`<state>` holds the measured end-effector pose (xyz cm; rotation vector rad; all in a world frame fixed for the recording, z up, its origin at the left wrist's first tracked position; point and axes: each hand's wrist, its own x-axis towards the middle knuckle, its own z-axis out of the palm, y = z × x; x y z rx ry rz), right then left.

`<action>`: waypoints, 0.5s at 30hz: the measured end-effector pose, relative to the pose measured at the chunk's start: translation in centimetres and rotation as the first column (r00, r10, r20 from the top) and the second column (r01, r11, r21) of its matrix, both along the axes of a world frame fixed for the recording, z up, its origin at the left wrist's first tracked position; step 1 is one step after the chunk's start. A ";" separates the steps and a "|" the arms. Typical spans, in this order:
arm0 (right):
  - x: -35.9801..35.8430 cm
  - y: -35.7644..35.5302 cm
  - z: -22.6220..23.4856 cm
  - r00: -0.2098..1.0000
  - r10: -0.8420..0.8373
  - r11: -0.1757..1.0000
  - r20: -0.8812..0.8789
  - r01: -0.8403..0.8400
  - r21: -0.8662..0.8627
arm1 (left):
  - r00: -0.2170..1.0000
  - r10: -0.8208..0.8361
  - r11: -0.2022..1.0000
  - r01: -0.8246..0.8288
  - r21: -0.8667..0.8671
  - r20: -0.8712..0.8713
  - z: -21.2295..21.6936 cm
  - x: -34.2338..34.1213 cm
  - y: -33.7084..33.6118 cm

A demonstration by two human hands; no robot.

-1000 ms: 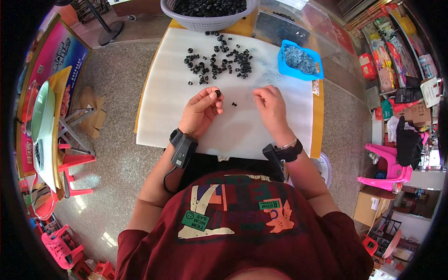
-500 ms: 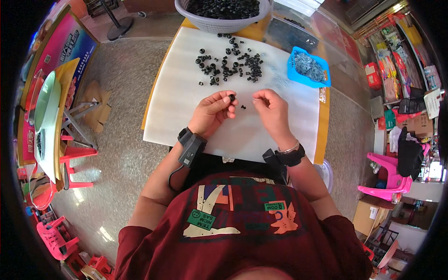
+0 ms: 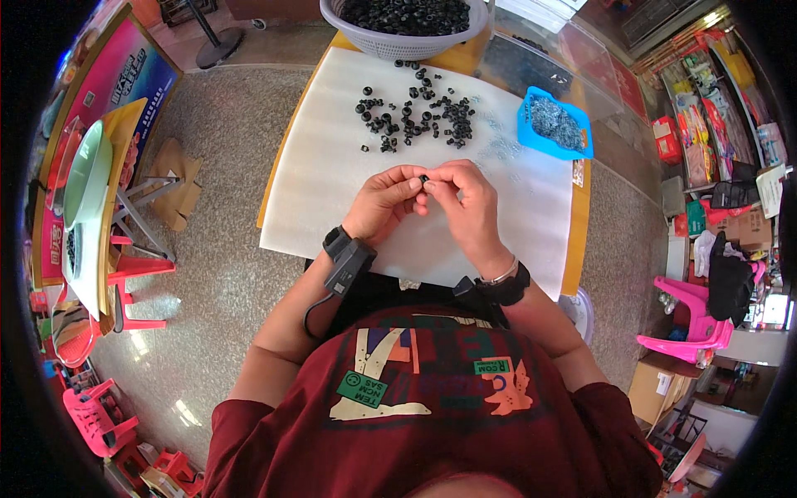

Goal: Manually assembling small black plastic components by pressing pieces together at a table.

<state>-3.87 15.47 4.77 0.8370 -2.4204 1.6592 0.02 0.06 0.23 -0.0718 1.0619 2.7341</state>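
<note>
Over the white sheet, my left hand (image 3: 386, 201) pinches a small round black part (image 3: 423, 178) between thumb and fingertips. My right hand (image 3: 467, 202) meets it there, its thumb and forefinger closed at the same part. Whether the right fingers hold a separate small piece is hidden. Beyond both hands lies a loose spread of black parts (image 3: 411, 124), some larger and round, others small and knobby. Tiny clear pieces (image 3: 498, 148) are scattered to the right of them.
At the table's far edge stands a grey basket (image 3: 398, 41) heaped with black parts. A blue tray (image 3: 554, 149) of small clear bits sits at the right. The white sheet (image 3: 307, 199) covers a yellow-edged table. Pink chair (image 3: 689, 319) at right; green basin (image 3: 90, 174) on the left.
My right hand has moved left to meet my left hand at the black part. The small black piece that lay on the sheet between the hands no longer shows.
</note>
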 end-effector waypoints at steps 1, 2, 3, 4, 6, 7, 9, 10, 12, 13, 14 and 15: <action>0.0 0.1 -0.3 0.999 -0.005 1.000 -0.034 0.004 -0.003 | 1.000 0.005 1.000 -0.005 -0.001 0.015 0.2 0.0 0.1; 0.0 0.1 -0.6 0.998 -0.009 1.000 -0.068 0.009 -0.007 | 0.999 0.010 1.000 -0.010 -0.003 0.031 0.4 0.1 0.1; 0.1 0.2 -0.7 0.998 -0.009 1.000 -0.068 0.009 -0.007 | 0.999 0.010 1.000 -0.010 -0.002 0.031 0.4 0.1 0.2; 0.2 0.2 -0.8 0.994 -0.006 1.000 -0.107 0.007 0.011 | 0.999 0.016 1.000 -0.016 -0.007 0.032 0.3 0.1 0.2; 0.5 0.2 -0.7 0.989 -0.002 1.000 -0.147 0.006 0.028 | 0.999 0.023 1.000 -0.022 -0.012 0.033 0.2 0.1 0.2; 0.7 0.2 -0.5 0.992 0.008 1.000 -0.129 -0.006 0.016 | 1.000 0.020 1.000 -0.020 0.006 0.021 -0.1 0.1 0.1; 0.7 0.4 -0.1 0.994 0.017 1.000 -0.111 -0.017 0.004 | 1.000 0.016 1.000 -0.017 0.023 0.009 -0.2 0.1 0.1; 0.3 0.7 0.2 0.996 -0.019 0.999 -0.082 0.017 -0.028 | 0.999 0.033 0.999 -0.033 0.018 0.017 0.1 0.1 0.2; -0.5 1.6 0.3 0.997 -0.057 0.997 -0.052 0.054 -0.057 | 0.999 0.047 0.999 -0.047 0.013 0.027 0.2 0.0 0.2; -1.1 2.2 0.2 0.995 -0.089 0.996 -0.037 0.089 -0.003 | 0.997 0.069 0.997 -0.070 0.039 0.028 0.1 0.0 0.2; -1.6 2.6 0.0 0.992 -0.121 0.991 -0.023 0.122 0.051 | 0.995 0.091 0.994 -0.093 0.066 0.030 0.1 0.0 0.2; -1.9 3.0 -0.1 0.994 -0.101 0.984 -0.034 0.105 0.146 | 0.996 0.087 0.994 -0.088 0.067 0.031 0.1 -0.1 0.2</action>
